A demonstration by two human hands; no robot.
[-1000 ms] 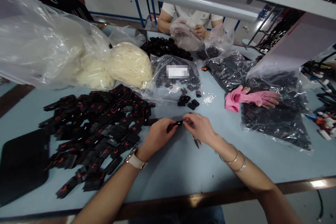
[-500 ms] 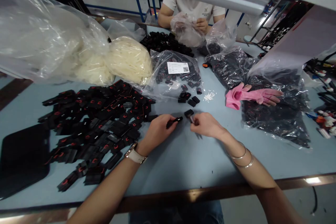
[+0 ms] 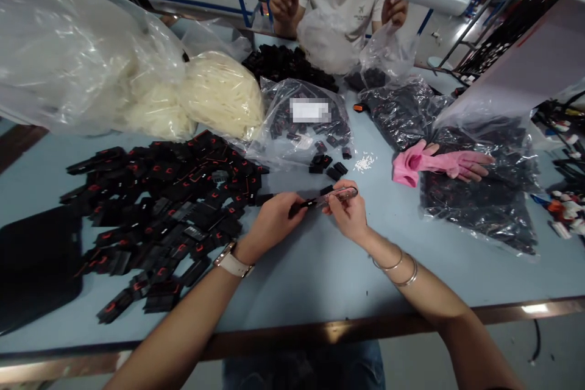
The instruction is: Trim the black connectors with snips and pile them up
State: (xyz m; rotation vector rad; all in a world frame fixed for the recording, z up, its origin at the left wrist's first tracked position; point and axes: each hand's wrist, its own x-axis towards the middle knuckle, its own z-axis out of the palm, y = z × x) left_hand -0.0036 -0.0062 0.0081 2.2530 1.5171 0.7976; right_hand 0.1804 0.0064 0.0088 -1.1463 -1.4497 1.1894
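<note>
My left hand [image 3: 278, 218] is closed on a black plastic connector housing [image 3: 309, 203], whose end sticks out to the right of the fingers. In my right hand [image 3: 348, 212] is a pair of metal tweezers [image 3: 345, 192], pinched between thumb and fingers, the tips at the housing's end. Whether the tips grip anything is too small to tell. Just behind my right fingers lies another black housing [image 3: 326, 189], partly hidden. A small heap of tiny white pieces [image 3: 364, 162] sits farther back on the blue-grey tabletop [image 3: 292, 280].
Many black housings with red clips [image 3: 169, 195] spread over the left side beside a black tray [image 3: 39, 262]. Bags of cream-coloured parts [image 3: 223, 94] and a labelled bag [image 3: 311, 128] stand behind. Pink gloves [image 3: 439, 161] rest on bagged black parts. A co-worker [image 3: 338, 6] sits opposite.
My right hand has turned and brought the tweezers left to the housing in my left hand. Across the table, the co-worker's hands have lifted and spread apart.
</note>
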